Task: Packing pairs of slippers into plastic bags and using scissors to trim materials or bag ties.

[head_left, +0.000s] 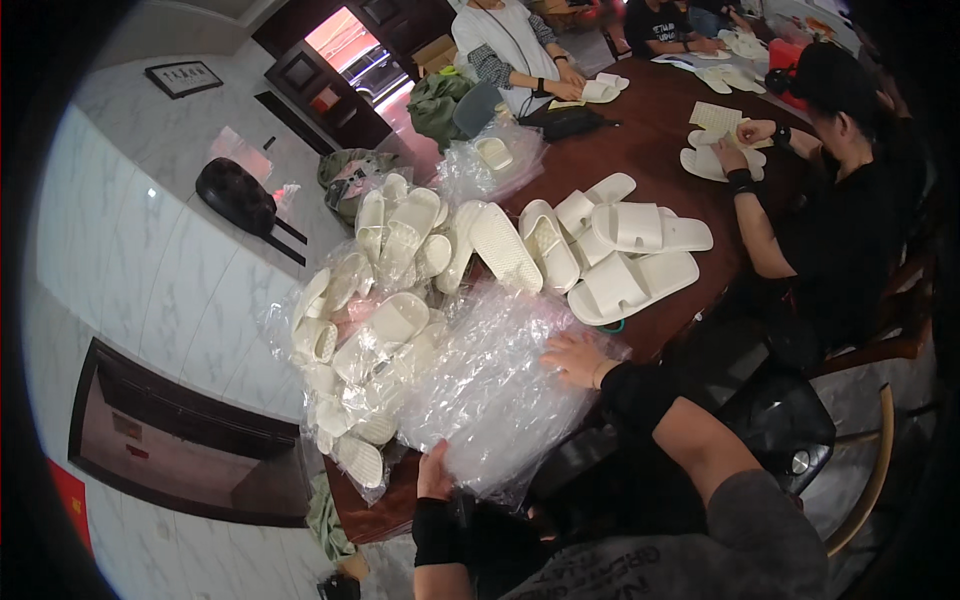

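A thick stack of clear plastic bags [505,385] lies in front of me, crinkled and shiny, at the near edge of the table. My left hand [434,474] grips the stack's near left edge, its fingers partly hidden. On the right side of the stack rests my right hand [578,360], open, fingers spread over the plastic. Beyond the bags are loose off-white slippers [640,285], some stacked on one another. A heap of bagged slippers [385,340] rises along the left, in clear wrapping.
Around the dark red-brown table [660,130], a person in black [840,200] handles slippers at the right. Another person in a white top [505,55] works with a slipper at the far side. A black chair [770,430] stands close on my right; a wall [190,300] runs along the left.
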Motion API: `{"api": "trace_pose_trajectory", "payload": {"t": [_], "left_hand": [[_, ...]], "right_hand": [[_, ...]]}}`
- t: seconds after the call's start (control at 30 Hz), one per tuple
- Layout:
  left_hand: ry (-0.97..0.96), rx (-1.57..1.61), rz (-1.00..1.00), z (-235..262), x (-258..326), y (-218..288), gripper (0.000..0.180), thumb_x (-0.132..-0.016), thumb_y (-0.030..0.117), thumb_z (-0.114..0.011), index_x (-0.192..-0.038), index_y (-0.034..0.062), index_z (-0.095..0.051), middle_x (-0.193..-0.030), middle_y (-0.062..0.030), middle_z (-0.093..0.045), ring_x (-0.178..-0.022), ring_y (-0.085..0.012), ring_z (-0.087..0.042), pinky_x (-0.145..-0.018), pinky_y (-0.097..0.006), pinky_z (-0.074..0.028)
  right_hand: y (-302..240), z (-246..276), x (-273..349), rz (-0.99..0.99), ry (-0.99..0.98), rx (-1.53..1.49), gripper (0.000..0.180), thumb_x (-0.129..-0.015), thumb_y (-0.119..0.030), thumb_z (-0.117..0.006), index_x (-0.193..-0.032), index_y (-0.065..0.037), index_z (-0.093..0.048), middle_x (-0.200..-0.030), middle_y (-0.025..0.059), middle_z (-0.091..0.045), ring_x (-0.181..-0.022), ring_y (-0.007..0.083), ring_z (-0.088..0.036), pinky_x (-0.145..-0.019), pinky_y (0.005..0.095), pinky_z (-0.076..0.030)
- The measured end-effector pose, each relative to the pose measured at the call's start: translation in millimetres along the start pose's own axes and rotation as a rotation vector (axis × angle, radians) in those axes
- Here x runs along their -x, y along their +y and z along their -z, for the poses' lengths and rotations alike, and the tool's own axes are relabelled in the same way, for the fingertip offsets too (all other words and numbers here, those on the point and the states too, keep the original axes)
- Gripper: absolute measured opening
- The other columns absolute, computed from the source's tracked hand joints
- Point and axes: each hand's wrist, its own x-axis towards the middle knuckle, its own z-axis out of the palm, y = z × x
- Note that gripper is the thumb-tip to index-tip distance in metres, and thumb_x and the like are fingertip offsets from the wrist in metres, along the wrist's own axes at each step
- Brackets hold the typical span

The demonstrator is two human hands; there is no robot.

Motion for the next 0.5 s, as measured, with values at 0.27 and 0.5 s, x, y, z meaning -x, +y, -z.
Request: {"api": "trace_pose_trajectory", "payload": {"t": [0.27, 0.5], "left_hand": [[0.173, -0.139, -0.116, -41.8, 59.4, 118.1, 0.013, -0.092, 0.009, -0.066, -0.102, 0.0016, -0.062, -0.077, -0.0017, -0.060, -0.064, -0.0137, -0.062, -0.052, -0.032, -0.053], [0.084, -0.325, -0.363, -123.6, 96.9, 196.9, 0.008, -0.091, 0.003, -0.062, -0.098, -0.0010, -0.066, -0.082, -0.0049, -0.065, -0.071, -0.0159, -0.063, -0.059, -0.031, -0.049]], "right_hand": [[-82.9, 132.1, 61.4, 0.205, 0.375, -0.195, 0.081, -0.082, -0.043, -0.078, -0.151, -0.015, -0.046, -0.165, 0.0168, -0.025, -0.154, 0.0394, -0.020, -0.121, 0.0645, -0.018], [-94.5, 142.3, 50.9, 0.341, 0.324, -0.098, 0.106, -0.067, -0.030, -0.089, -0.157, -0.015, -0.034, -0.165, 0.0196, -0.025, -0.153, 0.0404, -0.022, -0.124, 0.0602, -0.019]]}}
